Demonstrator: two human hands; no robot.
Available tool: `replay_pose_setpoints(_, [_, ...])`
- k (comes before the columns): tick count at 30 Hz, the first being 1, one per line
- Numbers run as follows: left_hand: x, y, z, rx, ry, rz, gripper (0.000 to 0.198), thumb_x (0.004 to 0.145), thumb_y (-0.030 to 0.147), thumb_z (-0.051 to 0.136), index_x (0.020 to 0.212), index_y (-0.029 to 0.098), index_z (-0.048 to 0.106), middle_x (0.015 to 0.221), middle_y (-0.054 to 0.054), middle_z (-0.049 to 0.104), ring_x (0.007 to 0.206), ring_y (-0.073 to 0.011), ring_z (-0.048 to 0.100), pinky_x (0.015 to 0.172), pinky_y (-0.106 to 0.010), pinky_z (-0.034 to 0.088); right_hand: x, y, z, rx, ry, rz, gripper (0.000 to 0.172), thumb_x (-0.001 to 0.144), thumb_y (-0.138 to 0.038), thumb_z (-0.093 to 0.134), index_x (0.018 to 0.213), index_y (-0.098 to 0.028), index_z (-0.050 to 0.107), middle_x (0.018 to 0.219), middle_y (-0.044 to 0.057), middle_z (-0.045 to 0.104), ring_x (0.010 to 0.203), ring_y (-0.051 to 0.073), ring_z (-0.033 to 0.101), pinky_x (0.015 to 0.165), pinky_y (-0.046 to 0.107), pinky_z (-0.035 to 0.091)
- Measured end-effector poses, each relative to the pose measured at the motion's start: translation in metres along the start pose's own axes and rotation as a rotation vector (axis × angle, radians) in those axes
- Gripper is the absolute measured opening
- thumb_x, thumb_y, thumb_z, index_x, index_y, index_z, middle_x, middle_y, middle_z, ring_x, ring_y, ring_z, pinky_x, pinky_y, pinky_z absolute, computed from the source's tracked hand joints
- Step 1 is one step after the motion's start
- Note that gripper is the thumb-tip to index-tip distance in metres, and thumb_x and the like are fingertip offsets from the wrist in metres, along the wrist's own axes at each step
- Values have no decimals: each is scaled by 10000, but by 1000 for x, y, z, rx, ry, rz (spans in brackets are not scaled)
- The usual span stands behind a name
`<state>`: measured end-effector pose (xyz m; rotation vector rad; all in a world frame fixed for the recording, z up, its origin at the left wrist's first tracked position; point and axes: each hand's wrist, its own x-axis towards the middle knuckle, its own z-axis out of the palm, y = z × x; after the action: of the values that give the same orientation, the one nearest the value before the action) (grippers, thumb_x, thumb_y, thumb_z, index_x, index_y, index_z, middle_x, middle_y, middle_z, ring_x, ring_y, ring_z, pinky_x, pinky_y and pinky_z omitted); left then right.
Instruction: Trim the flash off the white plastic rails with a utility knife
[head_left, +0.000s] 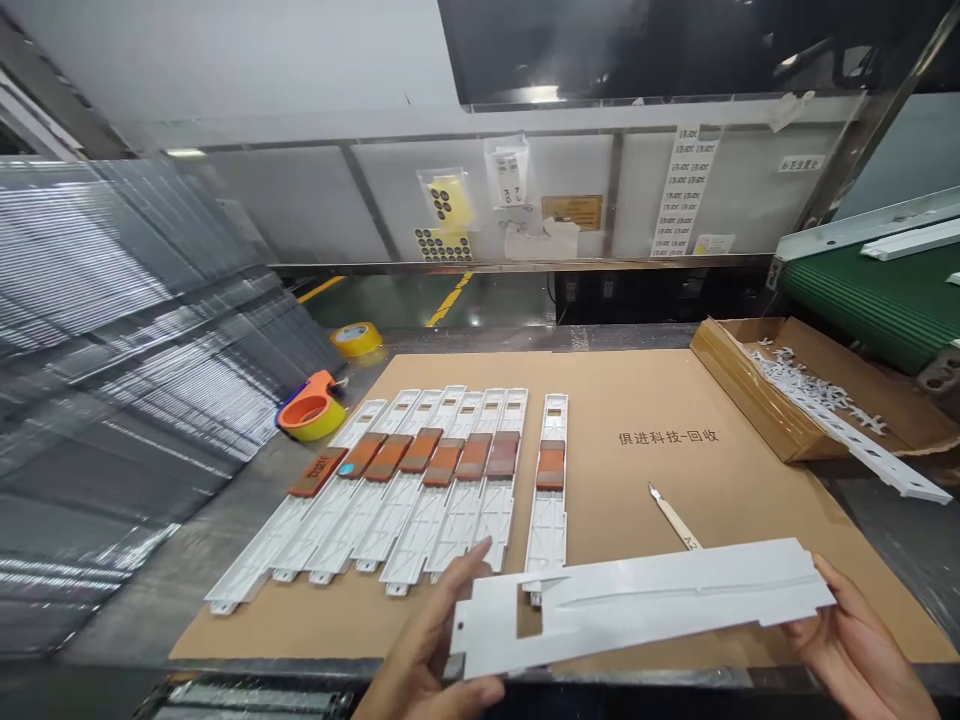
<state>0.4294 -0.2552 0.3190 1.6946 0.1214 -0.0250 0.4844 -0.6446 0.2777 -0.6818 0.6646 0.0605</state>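
Observation:
Between my two hands is a long white plastic panel [660, 600], its smooth face toward me and a square cutout near its left end. My left hand [435, 640] grips the left end, thumb below and a finger raised behind it. At the right end, my right hand [855, 635] has its fingers around the edge. Behind the held panel, several similar white panels [457, 520] lie in a slanted row, each with a reddish-brown block [442, 462] across it. One more panel [547, 530] with such a block lies apart to their right. A craft knife [675, 518] rests nearby.
Brown cardboard [592, 400] covers the bench. At right, a cardboard box [750, 400] holds small white plastic pieces and a white strip [877, 460] jutting over its edge. A tape dispenser [311, 408] and yellow tape roll [356, 338] sit at left. A green conveyor [877, 290] runs behind the box.

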Motion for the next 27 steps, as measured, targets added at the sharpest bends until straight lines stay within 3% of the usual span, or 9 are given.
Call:
replay_pose_setpoints(3, [6,-4,1,49,-84,71,725,625,600,749,1262,297,579,1189,-91,590,1100,-306,568,891,-420,513,9,-6,-5,-63,20,-24,246,651,-159,751,872,-228,669,740,-67,699,514,114,623,410,154,529])
replay_pose_setpoints(6, [10,-7,1,114,-203,148,641,709,554,703,1272,285,555,1175,-105,570,1073,-278,572,828,-375,533,14,-11,-5,-69,85,-38,215,685,-126,680,867,-241,672,696,-63,686,484,118,610,396,154,523])
replay_pose_setpoints(12, [5,-2,-3,336,-260,287,538,791,243,662,1281,337,459,1232,-40,569,1151,-201,545,968,-313,455,12,-16,10,-13,171,-15,208,818,-128,536,916,-239,682,741,-50,699,514,108,634,445,142,544])
replay_pose_setpoints(15, [3,1,-6,477,-213,344,530,780,155,628,1253,313,446,1219,-46,582,1159,-204,545,945,-291,472,9,-14,18,-8,173,-68,213,880,-150,501,916,-242,690,791,-53,715,573,99,658,539,137,575])
replay_pose_setpoints(18, [0,-4,-8,663,-156,434,533,783,93,549,1259,289,409,1197,-66,585,1110,-198,571,879,-264,500,8,-7,22,-71,114,-127,98,844,-254,637,919,-235,697,821,-42,725,618,121,668,569,174,593])
replay_pose_setpoints(22, [-6,-28,-11,921,-5,525,550,835,83,445,1347,265,360,1121,-79,575,1032,-192,580,858,-283,498,7,7,26,-162,-64,-229,358,628,-415,855,897,-233,702,853,-20,735,705,160,677,632,231,599])
replay_pose_setpoints(27, [-11,-55,-20,1120,268,674,536,879,127,477,1382,275,370,1062,-93,542,969,-226,564,824,-340,491,-1,25,43,-149,-207,-275,356,625,-485,847,854,-257,697,811,-32,710,740,143,640,688,235,557])
